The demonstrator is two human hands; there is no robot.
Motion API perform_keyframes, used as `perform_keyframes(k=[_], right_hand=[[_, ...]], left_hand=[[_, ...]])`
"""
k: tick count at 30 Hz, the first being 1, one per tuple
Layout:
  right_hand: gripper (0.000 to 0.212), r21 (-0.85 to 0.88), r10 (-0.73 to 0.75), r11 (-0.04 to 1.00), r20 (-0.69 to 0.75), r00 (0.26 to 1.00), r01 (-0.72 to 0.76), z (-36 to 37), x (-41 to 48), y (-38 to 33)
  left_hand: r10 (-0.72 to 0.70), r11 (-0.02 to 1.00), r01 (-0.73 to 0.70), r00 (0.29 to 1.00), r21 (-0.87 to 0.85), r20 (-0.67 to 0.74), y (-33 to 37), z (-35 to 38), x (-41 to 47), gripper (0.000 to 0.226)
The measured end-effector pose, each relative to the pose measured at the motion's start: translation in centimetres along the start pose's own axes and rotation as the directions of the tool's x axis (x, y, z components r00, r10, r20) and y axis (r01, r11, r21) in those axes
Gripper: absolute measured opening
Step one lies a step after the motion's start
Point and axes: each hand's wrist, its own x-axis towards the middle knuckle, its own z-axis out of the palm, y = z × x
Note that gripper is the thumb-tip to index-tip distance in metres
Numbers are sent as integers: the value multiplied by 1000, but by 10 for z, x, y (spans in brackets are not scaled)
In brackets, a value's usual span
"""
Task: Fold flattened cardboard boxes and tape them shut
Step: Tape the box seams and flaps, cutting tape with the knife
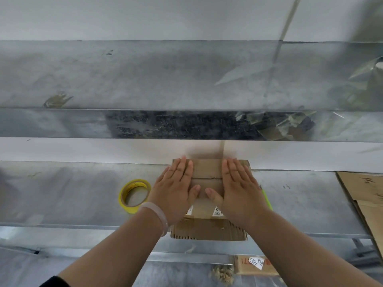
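A small brown cardboard box (pixel 208 172) stands on the metal table (pixel 83 193), its top flaps folded shut with a seam across the middle. My left hand (pixel 176 189) lies flat on the left half of the top, fingers spread. On the right half my right hand (pixel 240 189) presses down flat the same way, and the two thumbs nearly meet at the centre. A strip of clear tape runs down the box's top and near side. To the left of the box lies a yellow tape roll (pixel 134 195), flat on the table.
A green pen or cutter (pixel 267 198) lies just right of the box. Flattened cardboard sheets (pixel 364 199) sit at the table's right edge. A metal shelf (pixel 145 79) runs along the back. Below the table's front edge are a labelled cardboard piece (pixel 257 264) and scraps.
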Motion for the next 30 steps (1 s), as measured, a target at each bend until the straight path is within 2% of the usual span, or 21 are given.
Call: perform_keyframes(k=[3,9,12,14,16,19,21,24,27,30], right_hand=[[105,3,114,994,2,994,-114,0,-1,3],[68,83,9,996,31,999,-12,-8,2,29],[62,285,-3,959,-7,1000,5,-7,-1,39],[64,449,65,892,-10,998,-54,-7,0,38],[69,544,132,829,35,991,-130,-9,2,36],[70,522,161,837,50,986,-163,-10,2,37],[70,449,158,882,8,987,-145,-10,1,37],[66,376,119,923,-76,990,-82,-10,2,38],[60,381,103,922,-85,991,-63,-12,6,40],[59,438,105,896,-41,994,-77,-13,8,43]], left_hand=[[-81,997,81,997,8,-7,4,0,-1,89],[-38,999,38,999,-33,22,-3,-6,3,87],[-56,984,45,997,-175,-60,-13,-9,6,80],[-117,957,79,986,-280,-122,-14,-7,9,69],[-149,938,101,981,-332,-123,-10,-2,10,65],[-134,944,93,985,-317,-111,-8,3,10,68],[-124,950,91,988,-298,-94,-11,3,10,66],[-95,977,66,986,-203,-135,-15,1,11,75],[-61,988,40,989,-146,-137,-17,-2,13,75],[-61,983,41,992,-177,-112,-16,-5,14,77]])
